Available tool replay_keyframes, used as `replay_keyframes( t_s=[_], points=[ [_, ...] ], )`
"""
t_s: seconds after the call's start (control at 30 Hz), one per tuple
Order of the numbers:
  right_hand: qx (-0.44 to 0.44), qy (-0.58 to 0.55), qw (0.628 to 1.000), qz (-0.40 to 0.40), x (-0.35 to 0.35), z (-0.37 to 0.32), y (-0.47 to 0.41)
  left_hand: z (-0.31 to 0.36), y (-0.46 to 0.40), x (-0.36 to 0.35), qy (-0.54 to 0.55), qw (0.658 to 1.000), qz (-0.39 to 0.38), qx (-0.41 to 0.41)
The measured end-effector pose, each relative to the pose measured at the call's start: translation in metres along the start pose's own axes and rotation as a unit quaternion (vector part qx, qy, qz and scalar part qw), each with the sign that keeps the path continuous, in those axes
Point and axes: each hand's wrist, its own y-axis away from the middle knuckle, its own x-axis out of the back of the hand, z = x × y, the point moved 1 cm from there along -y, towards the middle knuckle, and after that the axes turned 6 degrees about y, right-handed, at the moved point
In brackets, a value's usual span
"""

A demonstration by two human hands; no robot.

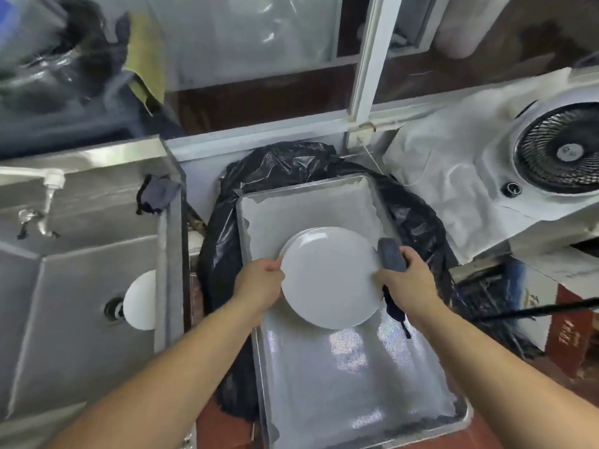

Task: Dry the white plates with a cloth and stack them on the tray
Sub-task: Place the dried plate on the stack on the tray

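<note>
- The white plate (329, 277), at centre frame over the tray (356, 377), is held at opposite rims; another plate's edge (293, 242) shows beneath it.
- The left hand (261, 281) pinches the left rim with curled fingers.
- The right hand (406, 280) grips a dark cloth (390, 257) against the right rim.
- It is probably glazed ceramic: stiff, breakable, slick if damp. Rim holds on 2 sides suit it.
- 1 more plate (141, 299) lies in the sink (64, 286), at left.

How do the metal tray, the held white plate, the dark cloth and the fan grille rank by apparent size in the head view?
1. Metal tray, clearly largest.
2. White plate, held by the left hand.
3. Fan grille: cut off by the frame edge and farther away, so its place against the plate is unsure.
4. Dark cloth in the right hand, smallest.
</note>
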Motion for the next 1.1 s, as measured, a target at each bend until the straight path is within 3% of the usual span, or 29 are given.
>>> replay_keyframes(
  t_s=[0.27, 1.1],
  points=[
    [0.023, 0.029, 0.998, -0.048, -0.030, 0.007, -0.040, -0.026, -0.021, -0.013, -0.077, 0.993, 0.092, -0.006],
    [0.100, 0.163, 0.982, 0.006, -0.051, 0.009, -0.070, -0.036, -0.039, -0.039, -0.170, 0.968, 0.145, -0.112]
  ],
)
